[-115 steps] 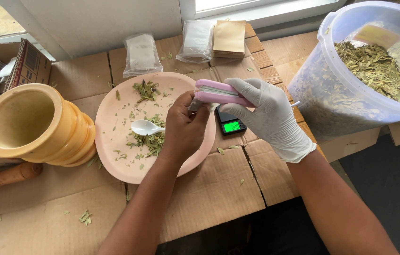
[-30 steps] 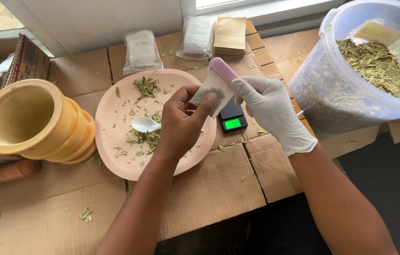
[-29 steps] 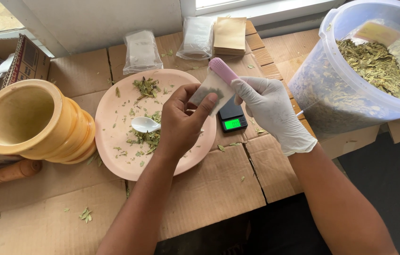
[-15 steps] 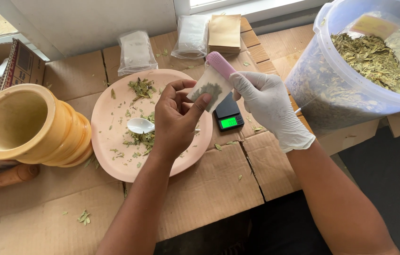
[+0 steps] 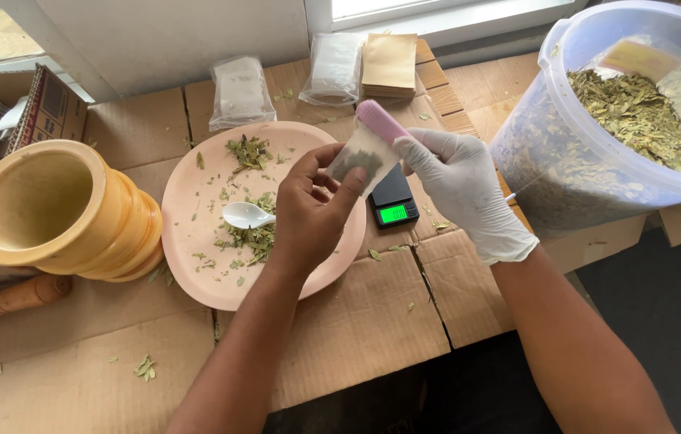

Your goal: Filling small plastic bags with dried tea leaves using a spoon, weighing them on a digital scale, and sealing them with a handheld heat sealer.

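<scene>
My bare left hand (image 5: 308, 213) pinches a small translucent sachet (image 5: 361, 159) with dark dried herb inside, holding it above the pink plate's right side. My right hand (image 5: 461, 189), in a white glove, grips a pink handheld sealer (image 5: 381, 120) clamped on the sachet's upper edge. Under both hands a small black pocket scale (image 5: 395, 201) with a lit green display sits on the cardboard. The pink plate (image 5: 196, 241) carries loose dried leaves and a white plastic spoon (image 5: 246, 214).
A yellow wooden mortar (image 5: 51, 213) stands at left with a wooden pestle (image 5: 7, 299) in front of it. A large clear tub of dried leaves (image 5: 630, 120) is at right. Stacked empty sachets and brown packets (image 5: 389, 64) lie at the back by the window. Cardboard covers the table.
The sealer, first held flat over the scale, has been tipped up and set on the sachet's top edge. Both hands have lifted the sachet slightly; the herb inside now shows.
</scene>
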